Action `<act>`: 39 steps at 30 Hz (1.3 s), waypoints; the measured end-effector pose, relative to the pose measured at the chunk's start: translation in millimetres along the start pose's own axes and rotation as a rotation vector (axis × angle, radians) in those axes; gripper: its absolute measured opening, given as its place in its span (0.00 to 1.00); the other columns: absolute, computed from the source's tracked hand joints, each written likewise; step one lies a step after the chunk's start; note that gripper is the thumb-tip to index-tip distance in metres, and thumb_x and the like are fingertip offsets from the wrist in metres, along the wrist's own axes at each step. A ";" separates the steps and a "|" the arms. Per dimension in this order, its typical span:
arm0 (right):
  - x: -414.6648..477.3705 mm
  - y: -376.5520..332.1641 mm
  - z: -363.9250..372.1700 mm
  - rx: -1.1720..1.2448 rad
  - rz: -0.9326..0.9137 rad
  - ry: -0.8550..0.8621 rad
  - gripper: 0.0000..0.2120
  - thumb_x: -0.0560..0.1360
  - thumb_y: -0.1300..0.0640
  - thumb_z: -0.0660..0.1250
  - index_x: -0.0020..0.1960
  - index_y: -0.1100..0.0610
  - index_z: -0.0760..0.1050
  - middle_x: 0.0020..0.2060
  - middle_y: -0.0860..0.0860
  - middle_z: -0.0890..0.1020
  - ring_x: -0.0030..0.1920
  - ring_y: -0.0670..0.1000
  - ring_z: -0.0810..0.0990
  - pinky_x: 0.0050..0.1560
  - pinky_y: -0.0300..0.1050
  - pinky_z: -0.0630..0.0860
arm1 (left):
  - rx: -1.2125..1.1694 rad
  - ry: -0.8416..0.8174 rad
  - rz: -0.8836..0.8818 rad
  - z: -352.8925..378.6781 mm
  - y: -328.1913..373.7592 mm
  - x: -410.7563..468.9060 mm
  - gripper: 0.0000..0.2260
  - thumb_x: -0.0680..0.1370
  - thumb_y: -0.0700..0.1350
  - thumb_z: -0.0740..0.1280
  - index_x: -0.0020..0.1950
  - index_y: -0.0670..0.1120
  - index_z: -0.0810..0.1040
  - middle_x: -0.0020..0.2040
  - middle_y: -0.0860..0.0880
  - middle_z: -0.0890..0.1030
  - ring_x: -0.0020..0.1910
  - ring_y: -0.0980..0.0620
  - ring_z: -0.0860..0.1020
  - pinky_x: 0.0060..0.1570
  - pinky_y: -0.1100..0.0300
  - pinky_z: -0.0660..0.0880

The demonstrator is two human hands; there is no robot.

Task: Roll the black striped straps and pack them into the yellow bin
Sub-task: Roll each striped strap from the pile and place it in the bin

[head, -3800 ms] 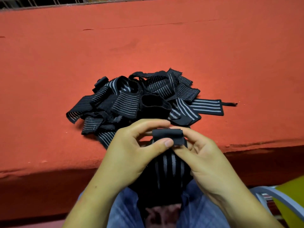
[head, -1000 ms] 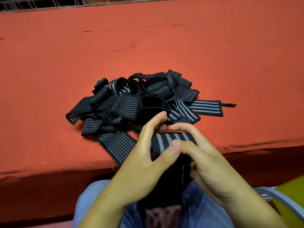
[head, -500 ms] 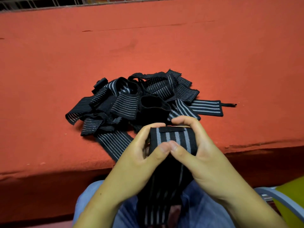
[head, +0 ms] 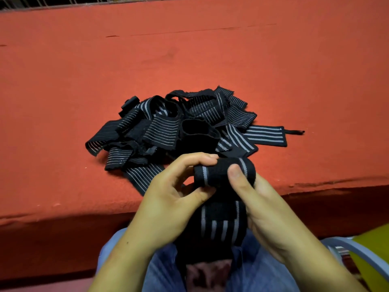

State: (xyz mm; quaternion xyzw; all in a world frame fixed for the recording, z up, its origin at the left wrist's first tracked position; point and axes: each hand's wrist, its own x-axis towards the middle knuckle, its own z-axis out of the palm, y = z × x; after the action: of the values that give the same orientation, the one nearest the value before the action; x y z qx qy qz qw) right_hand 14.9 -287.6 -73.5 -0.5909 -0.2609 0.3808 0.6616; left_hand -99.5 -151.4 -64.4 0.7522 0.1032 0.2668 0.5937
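— Pinches the rolled strap [head: 216, 173] from both sides: left grip [head: 168, 199] curled on the left end, thumb below, fingers on top; right grip [head: 267, 211] wrapped round the right half, thumb pressed on the front. Holds it up near the front edge of the worktop [head: 210, 60]; cannot tell whether over it or just short of it.

— Likely to go wrong how?

— Judging by the stretchy look, springs open on any slackening of either thumb. Leaves a long tail [head: 221, 226] unwound, hanging toward the lap [head: 164, 270]. With uneven pull, probably winds crooked and cones out at one end, too loose to pack.

— And further out?

— Works just in front of the pile of straps [head: 179, 127]. Could catch the striped strap [head: 143, 178] lying out from the pile beside the left wrist and drag it off the edge.

— Hard to make out?

— Hides the right fingers behind the roll. Cannot count the turns, nor find the tail's end, lost in shadow. Cannot separate the tangled pile into single straps. Shows only a corner of the yellow bin [head: 376, 247], low right behind a grey rail [head: 347, 247], well apart from the roll; cannot tell its contents.
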 end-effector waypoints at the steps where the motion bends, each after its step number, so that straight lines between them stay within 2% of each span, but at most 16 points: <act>1: 0.9 -0.5 -0.1 0.006 0.006 0.009 0.33 0.68 0.30 0.74 0.66 0.46 0.80 0.62 0.51 0.85 0.65 0.51 0.83 0.71 0.61 0.73 | 0.000 -0.004 -0.003 0.2 -1.4 -0.1 0.22 0.74 0.26 0.72 0.56 0.52 0.81 0.63 0.54 0.83 0.66 0.53 0.80 0.62 0.63 0.76; 3: 1.4 -1.0 0.1 0.066 0.032 0.010 0.23 0.73 0.39 0.72 0.65 0.48 0.81 0.60 0.54 0.86 0.64 0.54 0.84 0.70 0.63 0.74 | -0.013 -0.040 -0.031 -1.3 -3.2 -0.9 0.22 0.75 0.26 0.71 0.57 0.52 0.81 0.66 0.54 0.81 0.68 0.54 0.79 0.63 0.62 0.76; 5: 0.3 -1.5 -0.8 0.160 0.072 0.001 0.19 0.75 0.48 0.69 0.64 0.51 0.81 0.59 0.57 0.86 0.62 0.57 0.85 0.68 0.63 0.76 | -0.070 -0.108 -0.071 -2.9 -4.6 -2.1 0.23 0.77 0.28 0.70 0.64 0.52 0.79 0.70 0.54 0.78 0.70 0.53 0.76 0.64 0.61 0.76; 8: -1.3 -1.9 -1.0 0.171 0.062 -0.009 0.19 0.73 0.52 0.68 0.63 0.54 0.79 0.57 0.57 0.87 0.59 0.57 0.85 0.61 0.57 0.80 | -0.209 -0.144 -0.195 0.6 -4.1 -4.4 0.27 0.77 0.49 0.70 0.76 0.57 0.69 0.75 0.56 0.74 0.74 0.53 0.73 0.72 0.52 0.71; 10: -1.4 -1.3 0.3 0.102 0.041 -0.023 0.22 0.68 0.52 0.72 0.62 0.51 0.77 0.54 0.56 0.86 0.56 0.55 0.85 0.56 0.53 0.80 | -0.196 -0.090 -0.248 7.2 -5.0 -4.8 0.28 0.75 0.60 0.67 0.76 0.63 0.68 0.73 0.61 0.74 0.73 0.57 0.73 0.75 0.49 0.68; 12: -0.7 0.8 1.2 0.035 0.024 -0.036 0.24 0.64 0.47 0.72 0.60 0.46 0.77 0.53 0.55 0.85 0.54 0.54 0.84 0.57 0.55 0.78 | -0.140 -0.030 -0.237 15.3 -4.8 -4.5 0.28 0.74 0.64 0.65 0.74 0.64 0.68 0.70 0.64 0.76 0.71 0.60 0.74 0.74 0.52 0.68; 16: -0.7 2.1 1.4 -0.026 0.002 -0.035 0.24 0.65 0.41 0.71 0.60 0.41 0.75 0.55 0.52 0.86 0.57 0.53 0.85 0.61 0.57 0.79 | -0.137 0.036 -0.182 24.3 -5.6 -7.6 0.24 0.75 0.61 0.65 0.71 0.61 0.73 0.69 0.62 0.78 0.70 0.61 0.75 0.69 0.60 0.71; 18: -2.4 1.7 1.1 -0.082 -0.013 -0.022 0.23 0.67 0.36 0.70 0.61 0.39 0.74 0.56 0.50 0.86 0.59 0.52 0.85 0.66 0.62 0.77 | -0.130 0.027 -0.172 24.3 -4.9 -8.8 0.23 0.75 0.59 0.65 0.70 0.60 0.73 0.69 0.61 0.77 0.70 0.60 0.75 0.68 0.59 0.70; 20: -4.5 0.7 0.9 -0.165 -0.043 0.007 0.24 0.68 0.32 0.67 0.61 0.38 0.73 0.56 0.47 0.86 0.58 0.49 0.85 0.66 0.62 0.77 | -0.110 0.008 -0.184 22.6 -5.1 -9.5 0.24 0.76 0.59 0.65 0.72 0.61 0.71 0.71 0.62 0.76 0.71 0.60 0.74 0.71 0.55 0.69; 23: -6.3 -2.0 -1.0 -0.187 -0.057 0.020 0.20 0.72 0.36 0.67 0.62 0.38 0.72 0.54 0.48 0.86 0.56 0.49 0.86 0.63 0.60 0.79 | -0.090 -0.059 -0.247 17.5 -4.7 -9.3 0.30 0.75 0.63 0.65 0.77 0.65 0.63 0.72 0.64 0.74 0.72 0.61 0.73 0.72 0.54 0.68; 25: -5.8 -3.7 -4.8 -0.158 -0.051 0.029 0.19 0.73 0.42 0.68 0.63 0.39 0.72 0.55 0.50 0.86 0.55 0.51 0.86 0.61 0.57 0.80 | -0.046 -0.104 -0.269 13.7 -2.0 -8.4 0.30 0.75 0.64 0.67 0.77 0.65 0.63 0.68 0.63 0.78 0.68 0.62 0.76 0.69 0.58 0.71; 28: -2.5 -3.4 -8.6 -0.111 -0.038 0.052 0.25 0.70 0.40 0.71 0.66 0.38 0.72 0.60 0.53 0.83 0.59 0.55 0.84 0.65 0.63 0.78 | -0.039 -0.119 -0.266 10.9 5.1 -7.4 0.24 0.79 0.51 0.72 0.73 0.57 0.69 0.62 0.57 0.83 0.61 0.59 0.82 0.59 0.65 0.76; 30: -0.8 -0.6 -9.3 -0.073 -0.019 0.036 0.31 0.67 0.34 0.74 0.67 0.38 0.71 0.63 0.53 0.83 0.63 0.56 0.83 0.68 0.66 0.75 | -0.060 -0.115 -0.254 10.5 6.4 -7.1 0.26 0.77 0.42 0.73 0.73 0.55 0.69 0.60 0.56 0.84 0.60 0.57 0.83 0.56 0.67 0.77; 32: -0.5 3.4 -7.6 -0.046 0.009 -0.001 0.34 0.66 0.27 0.73 0.69 0.38 0.72 0.64 0.50 0.83 0.66 0.54 0.82 0.70 0.64 0.73 | -0.053 -0.091 -0.214 10.1 6.0 -6.2 0.29 0.77 0.35 0.72 0.73 0.56 0.69 0.61 0.55 0.84 0.61 0.55 0.83 0.56 0.66 0.77; 37: -2.9 5.7 -2.1 0.016 0.028 0.003 0.38 0.65 0.25 0.72 0.69 0.43 0.77 0.64 0.49 0.84 0.66 0.52 0.82 0.72 0.60 0.72 | 0.060 -0.047 -0.086 7.6 3.4 -2.8 0.31 0.75 0.31 0.75 0.68 0.62 0.74 0.66 0.53 0.80 0.66 0.50 0.79 0.62 0.59 0.77; 39: -3.6 3.2 -2.4 0.040 0.023 0.014 0.34 0.67 0.29 0.74 0.67 0.45 0.78 0.63 0.52 0.85 0.65 0.54 0.83 0.71 0.62 0.73 | 0.047 -0.061 -0.084 8.8 3.0 -3.2 0.31 0.75 0.30 0.74 0.66 0.62 0.75 0.66 0.54 0.79 0.67 0.49 0.78 0.62 0.58 0.76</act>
State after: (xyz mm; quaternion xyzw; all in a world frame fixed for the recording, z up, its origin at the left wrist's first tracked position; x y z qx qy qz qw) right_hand 14.1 -291.9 -76.7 -0.5832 -0.2417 0.3894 0.6707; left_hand -98.0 -161.2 -63.8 0.7686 0.1226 0.2160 0.5896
